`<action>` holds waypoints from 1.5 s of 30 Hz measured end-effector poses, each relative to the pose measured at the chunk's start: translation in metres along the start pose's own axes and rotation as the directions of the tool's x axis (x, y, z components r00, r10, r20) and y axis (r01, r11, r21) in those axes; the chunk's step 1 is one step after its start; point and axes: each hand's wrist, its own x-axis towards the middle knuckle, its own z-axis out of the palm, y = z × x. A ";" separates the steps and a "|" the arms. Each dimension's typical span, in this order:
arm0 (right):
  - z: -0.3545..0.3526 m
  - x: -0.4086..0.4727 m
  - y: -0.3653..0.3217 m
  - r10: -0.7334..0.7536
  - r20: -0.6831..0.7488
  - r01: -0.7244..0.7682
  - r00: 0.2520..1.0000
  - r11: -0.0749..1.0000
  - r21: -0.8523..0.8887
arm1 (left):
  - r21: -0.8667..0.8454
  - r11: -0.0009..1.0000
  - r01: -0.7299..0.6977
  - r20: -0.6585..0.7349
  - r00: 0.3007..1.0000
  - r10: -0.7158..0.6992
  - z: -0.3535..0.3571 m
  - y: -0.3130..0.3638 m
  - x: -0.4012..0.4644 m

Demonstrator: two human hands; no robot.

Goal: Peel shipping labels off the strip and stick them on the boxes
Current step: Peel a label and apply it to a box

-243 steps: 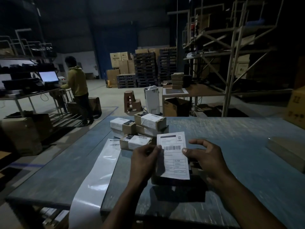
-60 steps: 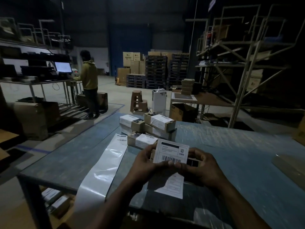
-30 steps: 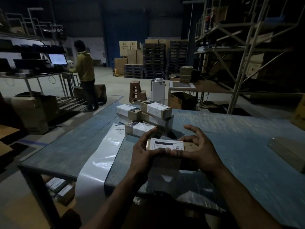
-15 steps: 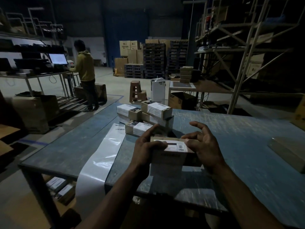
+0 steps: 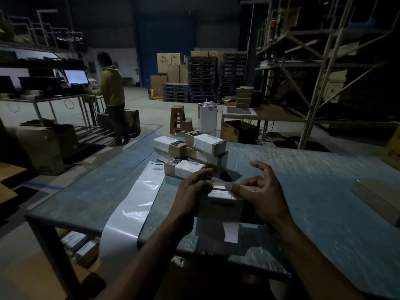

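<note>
Two hands at box [image 5: 223, 204] near table [image 5: 86, 200] front edge, left hand [image 5: 190, 191] gripping it, right hand [image 5: 262, 195] loose-fingered

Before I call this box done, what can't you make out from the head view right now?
- Label text: blurred, too dim.
- Box left end: hidden behind the left hand.
- Right hand contact with the label: motion blur.
- Liner strip lower end: hangs past the table edge.
</note>
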 end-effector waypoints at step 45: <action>-0.046 0.013 0.005 0.013 0.640 0.329 0.768 0.849 -0.413 | 0.434 0.795 -0.424 0.294 0.901 0.320 -0.047 -0.017 -0.002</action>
